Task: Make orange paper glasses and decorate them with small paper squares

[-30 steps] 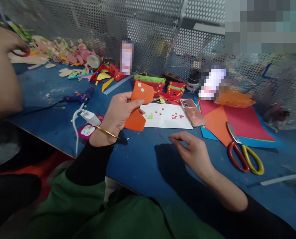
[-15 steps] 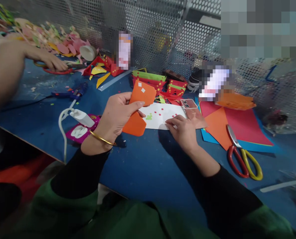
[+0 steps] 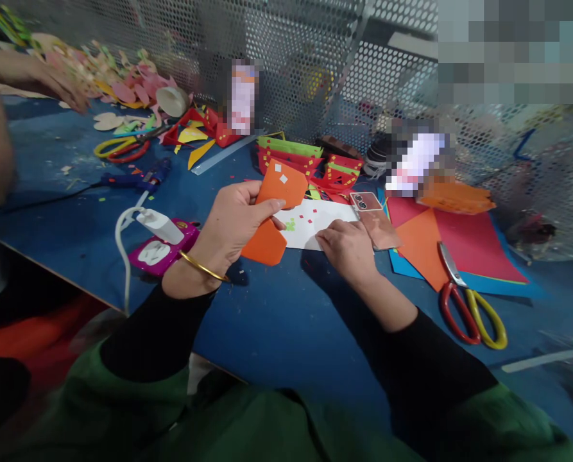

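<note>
My left hand [image 3: 235,221] is closed on a folded orange paper piece [image 3: 286,181], thumb on its front. Two small white squares sit on the upper flap, and the lower flap hangs under my fingers. My right hand [image 3: 351,250] has its fingertips pinched together at the right part of a white sheet [image 3: 299,240]; whatever they hold, if anything, is hidden. Tiny red squares [image 3: 301,217] and a cluster of green bits [image 3: 290,224] lie on that sheet. A copper-coloured phone [image 3: 382,230] lies just beyond my right hand.
Red-and-yellow-handled scissors [image 3: 459,301] lie right, beside coloured paper sheets [image 3: 478,244]. Left are a purple socket box [image 3: 139,258] with a white plug, a blue glue gun [image 3: 156,174] and more scissors [image 3: 127,149]. A co-worker's hand [image 3: 65,83] is far left. Metal mesh [image 3: 286,77] stands behind.
The co-worker's hand has let go of the left scissors and moved away left. My left hand with the orange paper shifted slightly right; my right fingers drew closer together and slightly left.
</note>
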A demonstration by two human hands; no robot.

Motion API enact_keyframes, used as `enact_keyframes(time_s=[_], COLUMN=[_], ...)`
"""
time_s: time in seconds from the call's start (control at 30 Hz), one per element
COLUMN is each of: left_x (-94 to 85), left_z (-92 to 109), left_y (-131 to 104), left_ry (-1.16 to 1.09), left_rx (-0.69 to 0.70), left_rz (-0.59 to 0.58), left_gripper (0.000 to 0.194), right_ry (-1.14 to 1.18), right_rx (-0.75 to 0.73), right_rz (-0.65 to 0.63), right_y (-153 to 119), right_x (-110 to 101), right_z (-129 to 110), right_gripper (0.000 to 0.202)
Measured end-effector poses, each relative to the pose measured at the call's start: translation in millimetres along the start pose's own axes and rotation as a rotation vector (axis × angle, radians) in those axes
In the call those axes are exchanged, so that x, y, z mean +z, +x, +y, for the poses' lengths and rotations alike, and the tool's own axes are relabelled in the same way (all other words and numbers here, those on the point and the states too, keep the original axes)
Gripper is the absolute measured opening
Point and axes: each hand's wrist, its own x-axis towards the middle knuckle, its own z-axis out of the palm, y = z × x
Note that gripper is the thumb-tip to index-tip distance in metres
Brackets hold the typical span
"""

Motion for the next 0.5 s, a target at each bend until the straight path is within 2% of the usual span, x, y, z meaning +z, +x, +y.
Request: enact_keyframes(time_s=[0.27, 0.5], left_x=[0.7, -0.3], left_z=[-1.1, -2.9], left_y=[0.9, 0.9], left_ry=[0.022, 0.031], left_rx=[-0.006, 0.005], left_rz=[0.0, -0.026], left_gripper=[0.018, 0.016], right_ry=[-0.046, 0.126], right_rx=[-0.02, 0.101], right_rz=[-0.012, 0.065], right_y=[1.1, 1.1], right_x=[3.0, 4.8], right_z=[-6.8, -7.3], right_gripper=[0.032, 0.028])
